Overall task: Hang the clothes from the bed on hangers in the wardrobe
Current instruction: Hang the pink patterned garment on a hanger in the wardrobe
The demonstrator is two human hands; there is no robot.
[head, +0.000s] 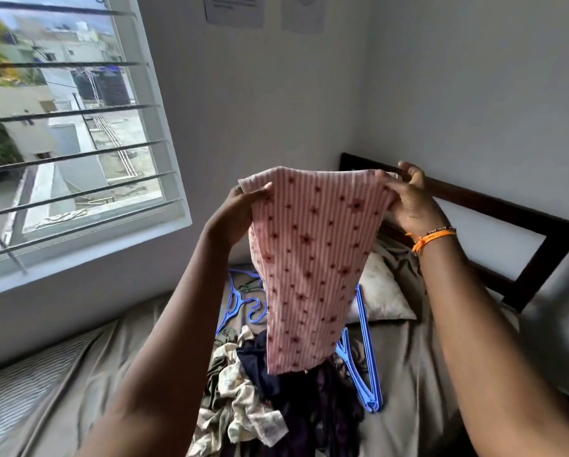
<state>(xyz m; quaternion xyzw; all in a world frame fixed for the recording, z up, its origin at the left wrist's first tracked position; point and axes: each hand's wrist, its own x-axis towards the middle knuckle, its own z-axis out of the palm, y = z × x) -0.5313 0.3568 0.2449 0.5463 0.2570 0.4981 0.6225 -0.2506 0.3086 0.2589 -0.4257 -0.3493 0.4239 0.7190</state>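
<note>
A: Where was the garment?
B: Pink striped garment was held up over the bed. Left hand pinched its top-left edge, right hand pinched the top-right; fingers of both curled onto the cloth. Long axis hung straight down from the fingers, lower end just above the clothes pile.
A: Hangers?
B: Blue hangers lay on the sheet behind and below the cloth, one bunch toward the right, another toward the left. My guess was the right hand was nearer the right bunch.
A: Room?
B: Grey-brown sheet, pillow, dark headboard, barred window left. Wardrobe wasn't visible.
</note>
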